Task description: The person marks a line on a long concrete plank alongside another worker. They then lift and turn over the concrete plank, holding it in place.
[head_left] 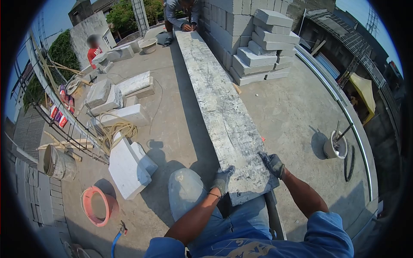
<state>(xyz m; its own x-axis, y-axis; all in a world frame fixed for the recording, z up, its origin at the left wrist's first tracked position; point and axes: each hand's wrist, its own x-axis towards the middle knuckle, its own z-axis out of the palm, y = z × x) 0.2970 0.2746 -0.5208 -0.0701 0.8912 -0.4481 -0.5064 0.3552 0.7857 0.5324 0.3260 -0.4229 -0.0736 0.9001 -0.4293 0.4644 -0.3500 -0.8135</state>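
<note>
A long, mottled grey-white board [219,103] stretches from my lap away to the top of the view. My gloved left hand [223,179] grips its left edge near the close end. On the opposite edge, my gloved right hand [272,165] is closed around the board, a little farther up. The near end of the board lies over my thighs, between my knees. At the far end a co-worker [181,10] crouches with both hands close together at the board's tip; what those hands hold is too small to tell.
Stacked white blocks [254,64] stand right of the board's far part, by a block wall [219,34]. Cut blocks [124,165], a coiled hose [118,131] and a pink bucket [112,205] lie left. A white bucket [331,148] stands right. Another person [93,53] is at the far left.
</note>
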